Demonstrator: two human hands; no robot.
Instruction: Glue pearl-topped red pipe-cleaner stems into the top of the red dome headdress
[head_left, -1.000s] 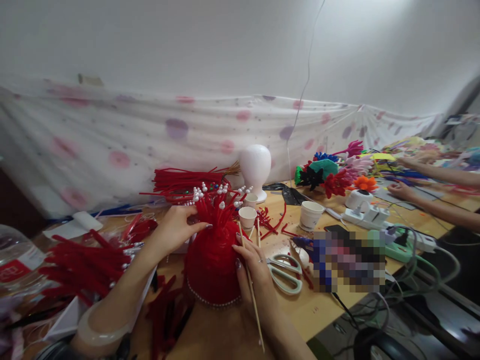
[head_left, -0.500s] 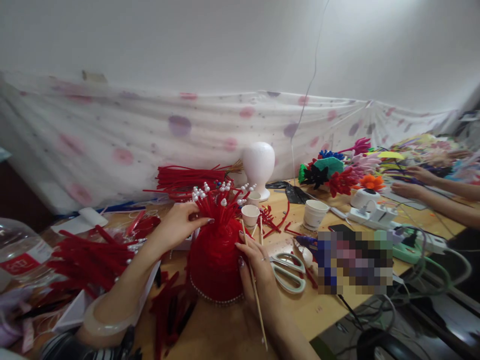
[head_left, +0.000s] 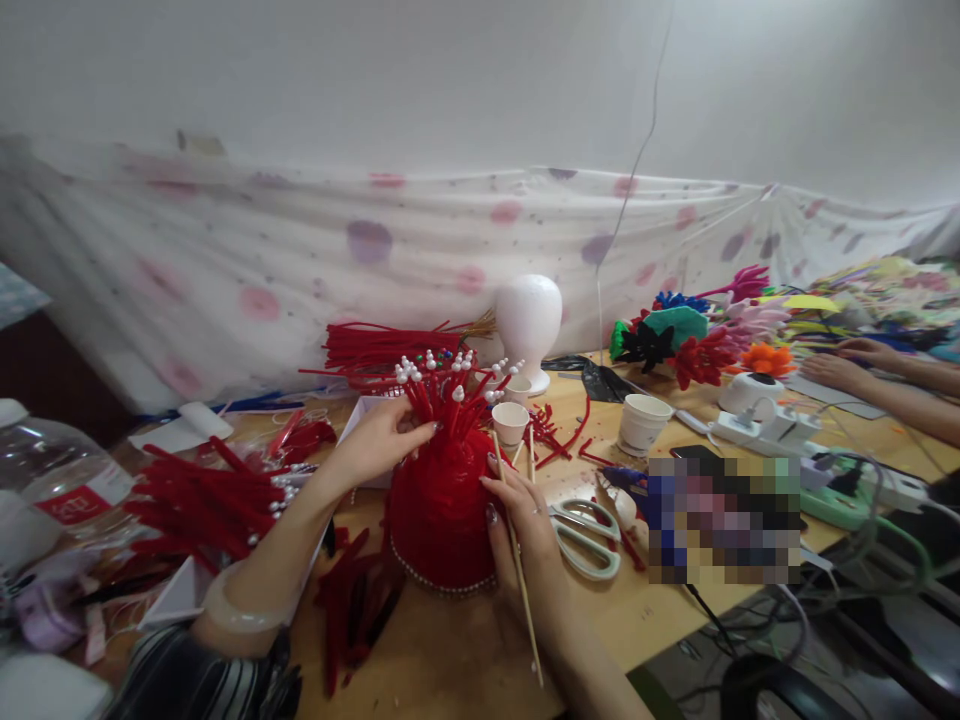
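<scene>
Red cap (head_left: 435, 515): unmoved vs prev; we're still steadying
L hand (head_left: 386, 437): pinching stems (head_left: 451, 412) atop cap
R hand (head_left: 529, 530): gripping stick (head_left: 528, 620), cap's R

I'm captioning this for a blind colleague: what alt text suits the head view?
A person's left hand touches red, white-beaded stems atop a red dome, while the right hand rests against its side, holding a thin wooden stick. Scissors lie to the right on a wooden table; a white mannequin head and paper cups stand beyond.
</scene>
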